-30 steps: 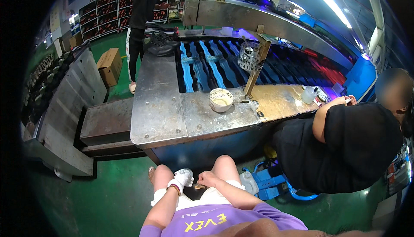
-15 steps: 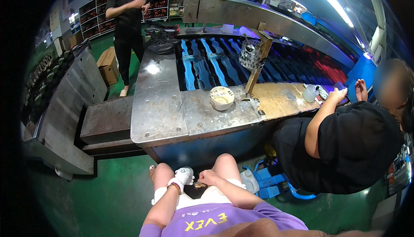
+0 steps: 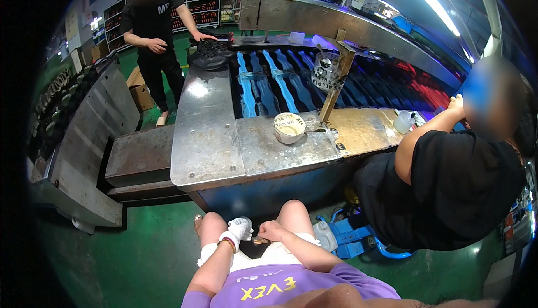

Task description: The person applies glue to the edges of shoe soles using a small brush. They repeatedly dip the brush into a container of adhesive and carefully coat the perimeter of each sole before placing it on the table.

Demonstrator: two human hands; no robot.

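Note:
My left hand (image 3: pixel 240 229), in a white glove, rests over my left thigh with its fingers curled closed. My bare right hand (image 3: pixel 271 231) lies close beside it over my lap, fingers bent inward. Just below the right fingers shows a small brownish object (image 3: pixel 259 240), too small to name; I cannot tell whether it is held. Ahead of my knees stands a metal worktable (image 3: pixel 207 140). On its top sits a white tub (image 3: pixel 289 128) with pale contents, wrapped in printed tape.
Blue-lit strips (image 3: pixel 280 81) lie on a dark conveyor. Black shoes (image 3: pixel 210 55) sit at the table's far left corner, touched by a standing person (image 3: pixel 159 33). A wooden post (image 3: pixel 336 81) carries a clear taped container (image 3: pixel 325 73). Another person (image 3: pixel 448 190) sits close on the right.
The standing person has leaned toward the table and put a hand on the black shoes. At right, the seated person's hands have risen toward the head. My hands stay put.

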